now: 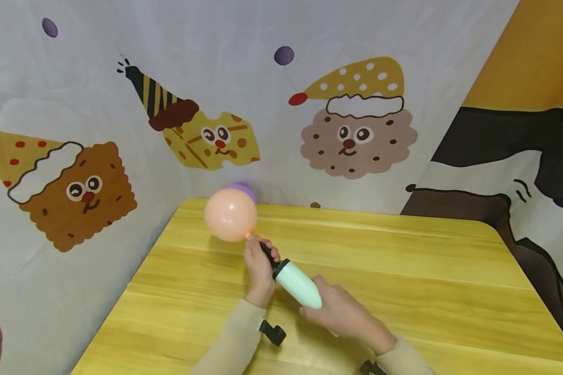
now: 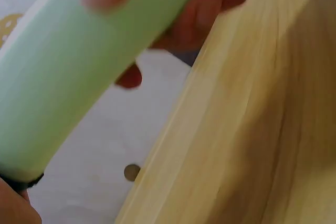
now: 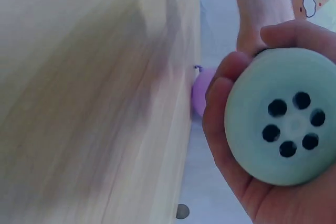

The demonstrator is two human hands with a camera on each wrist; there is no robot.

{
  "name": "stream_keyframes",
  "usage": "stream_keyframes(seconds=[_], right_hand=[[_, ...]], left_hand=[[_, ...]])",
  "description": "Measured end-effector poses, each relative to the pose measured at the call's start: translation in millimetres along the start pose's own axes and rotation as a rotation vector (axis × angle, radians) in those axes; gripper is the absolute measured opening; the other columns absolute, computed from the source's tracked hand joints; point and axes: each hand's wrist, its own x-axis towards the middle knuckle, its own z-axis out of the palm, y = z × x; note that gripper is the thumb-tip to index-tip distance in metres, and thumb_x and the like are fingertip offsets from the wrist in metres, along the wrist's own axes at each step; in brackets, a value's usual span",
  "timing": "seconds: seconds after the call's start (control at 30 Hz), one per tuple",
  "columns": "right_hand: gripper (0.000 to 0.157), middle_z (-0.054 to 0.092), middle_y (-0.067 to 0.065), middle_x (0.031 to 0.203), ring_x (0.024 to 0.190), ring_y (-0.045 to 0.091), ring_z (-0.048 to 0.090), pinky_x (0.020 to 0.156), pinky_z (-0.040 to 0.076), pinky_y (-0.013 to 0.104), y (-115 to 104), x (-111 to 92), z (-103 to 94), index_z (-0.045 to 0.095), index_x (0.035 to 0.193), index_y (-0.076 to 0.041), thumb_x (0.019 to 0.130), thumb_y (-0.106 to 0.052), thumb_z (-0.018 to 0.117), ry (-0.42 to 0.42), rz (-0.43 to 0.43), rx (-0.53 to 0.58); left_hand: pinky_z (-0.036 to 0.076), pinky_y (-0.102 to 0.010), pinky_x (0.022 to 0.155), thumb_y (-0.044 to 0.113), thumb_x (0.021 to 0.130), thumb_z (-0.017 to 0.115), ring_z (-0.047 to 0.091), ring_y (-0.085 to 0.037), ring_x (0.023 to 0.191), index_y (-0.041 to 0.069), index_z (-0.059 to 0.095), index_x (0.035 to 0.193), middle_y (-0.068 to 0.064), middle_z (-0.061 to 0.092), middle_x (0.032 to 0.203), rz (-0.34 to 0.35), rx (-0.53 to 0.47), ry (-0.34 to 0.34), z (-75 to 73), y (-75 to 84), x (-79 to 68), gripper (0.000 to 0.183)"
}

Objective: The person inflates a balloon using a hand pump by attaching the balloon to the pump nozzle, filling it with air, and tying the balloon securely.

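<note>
A mint-green hand balloon pump (image 1: 298, 284) with a black front part is held slanting above the table. At its front end sits a peach balloon (image 1: 230, 215), rounded with air. My left hand (image 1: 259, 265) grips the black part, its thumb by the balloon's neck. Round the green barrel curl the fingers of my right hand (image 1: 344, 311). In the right wrist view the pump's round end (image 3: 282, 118) faces the camera, showing a ring of several dark holes, with the right hand (image 3: 226, 129) wrapped about it. The left wrist view shows the barrel (image 2: 68, 66) close up.
A purple balloon (image 1: 242, 190) lies at the table's far edge, partly hidden behind the peach one. The wooden table (image 1: 403, 271) meets a white cloth backdrop (image 1: 244, 41) with cartoon prints. Black wrist mounts (image 1: 273, 333) stick out from the sleeves.
</note>
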Motion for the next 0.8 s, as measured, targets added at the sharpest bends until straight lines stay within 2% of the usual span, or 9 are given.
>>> stream_keyframes(seconds=[0.27,0.4,0.6,0.8], right_hand=[[0.055,0.065,-0.001,0.089,0.062,0.01,0.06,0.05,0.053,0.03,26,-24,-13.3,0.054,0.131,-0.008,0.092,-0.039,0.077,-0.116,-0.03,0.05],[0.053,0.065,-0.003,0.093,0.067,0.008,0.061,0.055,0.053,0.029,37,-33,-23.1,0.054,0.132,-0.012,0.093,-0.039,0.076,-0.128,-0.06,0.019],[0.055,0.064,-0.004,0.091,0.066,0.007,0.06,0.054,0.052,0.029,43,-41,-31.6,0.052,0.133,-0.013,0.093,-0.04,0.076,-0.129,-0.054,-0.009],[0.053,0.064,-0.006,0.089,0.068,0.005,0.059,0.056,0.05,0.027,43,-39,-23.6,0.053,0.131,-0.012,0.092,-0.041,0.076,-0.113,-0.07,-0.045]], left_hand=[[0.04,-0.018,0.042,0.03,0.115,0.03,0.047,-0.008,0.047,0.007,0.047,0.082,0.0,0.051,0.066,0.026,-0.086,0.104,-25.2,17.7,26.5,0.044],[0.041,-0.019,0.043,0.032,0.115,0.03,0.048,-0.009,0.048,0.007,0.046,0.084,-0.001,0.051,0.068,0.037,-0.105,0.135,-31.5,29.2,34.0,0.042],[0.041,-0.019,0.044,0.032,0.115,0.029,0.048,-0.009,0.05,0.009,0.044,0.086,-0.001,0.051,0.07,0.05,-0.114,0.127,-29.5,36.6,35.5,0.039],[0.04,-0.018,0.043,0.029,0.115,0.027,0.048,-0.008,0.049,0.009,0.044,0.085,-0.001,0.05,0.07,0.049,-0.1,0.101,-24.2,25.9,25.0,0.04]])
